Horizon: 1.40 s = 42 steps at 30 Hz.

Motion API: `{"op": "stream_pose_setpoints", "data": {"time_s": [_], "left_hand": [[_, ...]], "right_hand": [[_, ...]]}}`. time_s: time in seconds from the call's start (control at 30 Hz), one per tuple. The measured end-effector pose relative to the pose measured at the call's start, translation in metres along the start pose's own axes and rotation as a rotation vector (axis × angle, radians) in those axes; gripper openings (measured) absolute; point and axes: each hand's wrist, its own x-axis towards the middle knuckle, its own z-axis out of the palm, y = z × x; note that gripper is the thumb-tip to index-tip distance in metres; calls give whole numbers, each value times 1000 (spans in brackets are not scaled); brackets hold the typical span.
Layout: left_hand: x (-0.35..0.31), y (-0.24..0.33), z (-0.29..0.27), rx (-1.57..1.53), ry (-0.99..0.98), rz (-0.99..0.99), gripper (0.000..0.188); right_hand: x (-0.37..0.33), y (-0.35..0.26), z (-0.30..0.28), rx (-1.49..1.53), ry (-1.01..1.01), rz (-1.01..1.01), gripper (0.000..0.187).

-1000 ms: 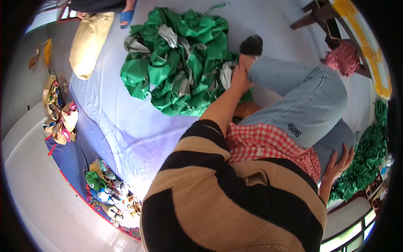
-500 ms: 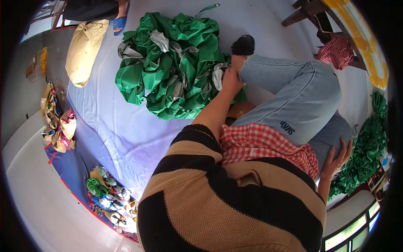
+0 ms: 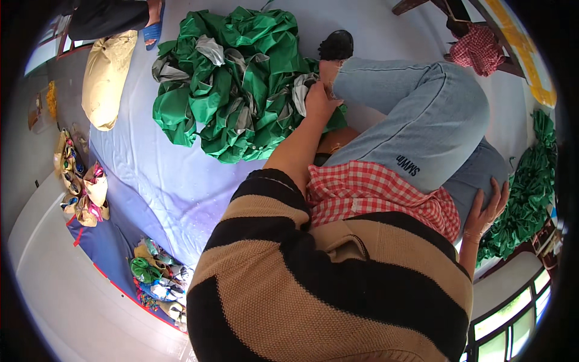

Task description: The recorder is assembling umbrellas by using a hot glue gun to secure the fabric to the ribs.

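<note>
The left hand (image 3: 319, 99) clutches the green and silver fabric pile (image 3: 232, 81), upper centre: light, soft, slippery-looking; best gathered by a fold. The right hand (image 3: 485, 208) rests flat, released.

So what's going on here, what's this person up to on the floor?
A person in a striped sweater sits on a pale blue sheet spread on the floor. Their left hand reaches into a big pile of crumpled green and silver fabric, touching it near their knee. Their right hand rests flat against their jeans. A yellow bag lies beyond the pile.
</note>
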Motion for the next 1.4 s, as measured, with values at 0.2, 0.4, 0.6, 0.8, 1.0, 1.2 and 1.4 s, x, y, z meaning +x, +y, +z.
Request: {"op": "stream_pose_setpoints", "data": {"time_s": [0.2,0.4,0.6,0.8,1.0,1.2,1.4], "left_hand": [[-4,-2,-3,32,-36,-75,55],[-3,5,-5,-68,41,-28,67],[-3,13,-11,-123,-163,-311,68],[-7,8,-3,-56,62,-78,72],[-8,3,2,10,2,-185,77],[-13,2,2,-90,-31,-267,71],[-16,6,-2,-18,57,-215,55]], "right_hand": [[1,0,0,-11,-8,-3,41],[0,0,0,-30,-7,-6,40],[1,2,0,-13,-6,-14,40],[0,2,0,-13,-12,-6,40],[0,2,0,-20,-11,-2,40],[0,2,0,-16,-13,-3,40],[-1,3,1,-18,-3,-14,41]]}}
